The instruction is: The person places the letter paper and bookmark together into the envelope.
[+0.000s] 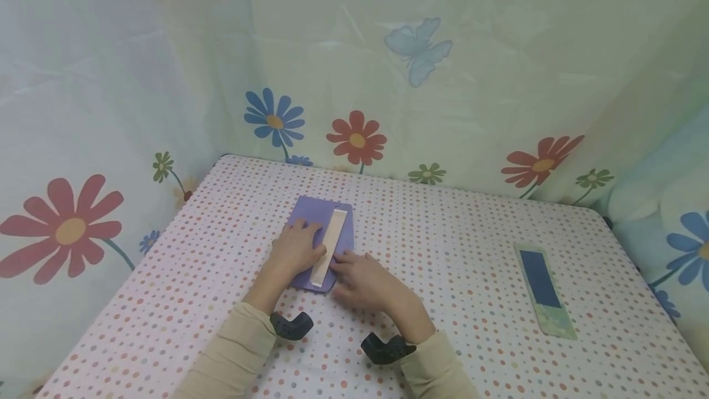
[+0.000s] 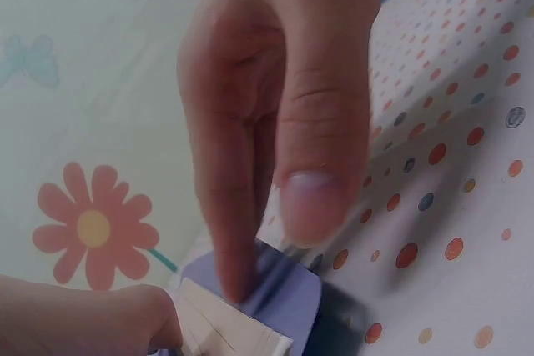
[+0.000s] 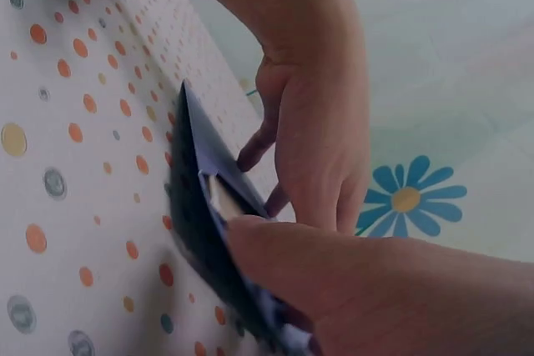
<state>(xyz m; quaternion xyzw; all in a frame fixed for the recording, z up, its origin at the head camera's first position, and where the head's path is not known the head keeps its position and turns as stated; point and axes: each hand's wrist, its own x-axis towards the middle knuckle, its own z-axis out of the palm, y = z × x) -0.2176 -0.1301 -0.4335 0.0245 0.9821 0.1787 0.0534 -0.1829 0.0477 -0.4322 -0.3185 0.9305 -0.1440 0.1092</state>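
A purple flat board [image 1: 345,239] with clipped corners lies on the dotted cloth, a long pale beige strip [image 1: 333,236] slanting across it. My left hand [image 1: 295,249] rests on the board's left part, thumb beside the strip; in the left wrist view one straight finger reaches down to the purple surface. From the right, my right hand [image 1: 365,279] has its fingertips at the board's right edge, close to the strip. In the right wrist view, a finger [image 3: 263,243] of that hand touches the board near the strip's end. Its other fingertips are mostly hidden there.
On the right of the table lies a light green patterned rectangle [image 1: 556,320] with a dark blue panel [image 1: 540,279]. Black curved mounts [image 1: 292,326] sit at both wrists. A flower-printed curtain [image 1: 471,109] hangs behind the white dotted tablecloth [image 1: 443,233].
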